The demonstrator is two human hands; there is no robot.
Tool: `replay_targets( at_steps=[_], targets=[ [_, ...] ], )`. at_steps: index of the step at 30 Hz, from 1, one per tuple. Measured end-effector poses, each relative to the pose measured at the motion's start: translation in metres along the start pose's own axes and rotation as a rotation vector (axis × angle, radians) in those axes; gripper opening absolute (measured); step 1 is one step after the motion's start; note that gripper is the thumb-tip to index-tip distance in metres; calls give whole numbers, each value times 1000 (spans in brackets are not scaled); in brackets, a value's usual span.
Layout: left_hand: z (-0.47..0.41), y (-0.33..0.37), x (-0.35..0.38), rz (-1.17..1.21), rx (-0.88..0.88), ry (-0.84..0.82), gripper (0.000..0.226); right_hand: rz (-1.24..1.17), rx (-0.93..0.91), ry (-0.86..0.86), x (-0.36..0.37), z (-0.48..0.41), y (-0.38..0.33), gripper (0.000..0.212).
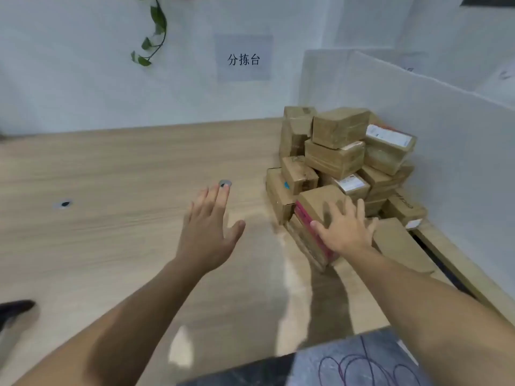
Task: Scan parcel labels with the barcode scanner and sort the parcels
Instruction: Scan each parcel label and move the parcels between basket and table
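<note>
Both my hands stretch out over the table (111,168). My left hand (210,227) hovers flat, fingers straight and apart, holding nothing. My right hand (345,227) lies with fingers spread on the front parcel (320,199) of the pile (340,129), which is stacked against the white partition (446,135) on the right.

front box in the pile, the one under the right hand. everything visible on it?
The front box is brown cardboard on top, with a red-pink side facing left. It sits at the near edge of the parcel pile on the wooden table and looks tilted, its near corner toward the camera. The right hand lies flat on its top, fingers spread. No label shows on the faces in view, though that area is blurred.
</note>
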State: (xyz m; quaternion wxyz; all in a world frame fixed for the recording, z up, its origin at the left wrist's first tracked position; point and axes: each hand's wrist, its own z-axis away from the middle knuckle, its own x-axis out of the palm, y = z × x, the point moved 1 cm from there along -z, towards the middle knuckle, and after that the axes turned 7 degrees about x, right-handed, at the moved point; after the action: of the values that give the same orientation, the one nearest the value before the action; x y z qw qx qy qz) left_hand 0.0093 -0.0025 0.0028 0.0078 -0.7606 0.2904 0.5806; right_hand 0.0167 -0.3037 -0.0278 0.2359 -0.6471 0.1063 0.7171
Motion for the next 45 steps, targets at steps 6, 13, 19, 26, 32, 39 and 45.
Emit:
replay_targets(
  at_steps=[6, 13, 19, 26, 32, 39, 45],
  targets=[
    [-4, 2, 37, -12, -19, -32, 86, 127, -44, -104, 12, -37, 24, 90],
    [11, -14, 48, -17, -36, -34, 82, -28, -19, -114, 4, -15, 4, 88],
    [44, -65, 24, -2, -173, 6, 84, -278, -236, -132, 25, 39, -74, 88],
    [129, -158, -22, -64, -414, -61, 89, -615, -270, -493, 95, 79, -187, 97],
    [194, -246, -61, -72, -567, -70, 92, -747, -290, -722, 159, 126, -284, 112],
    [239, -336, -86, -31, -701, -37, 95, -898, -246, -954, 189, 163, -362, 50],
    [256, -376, -83, 164, -855, -2, 77, -592, -383, -576, 180, 176, -404, 80]
  ],
)
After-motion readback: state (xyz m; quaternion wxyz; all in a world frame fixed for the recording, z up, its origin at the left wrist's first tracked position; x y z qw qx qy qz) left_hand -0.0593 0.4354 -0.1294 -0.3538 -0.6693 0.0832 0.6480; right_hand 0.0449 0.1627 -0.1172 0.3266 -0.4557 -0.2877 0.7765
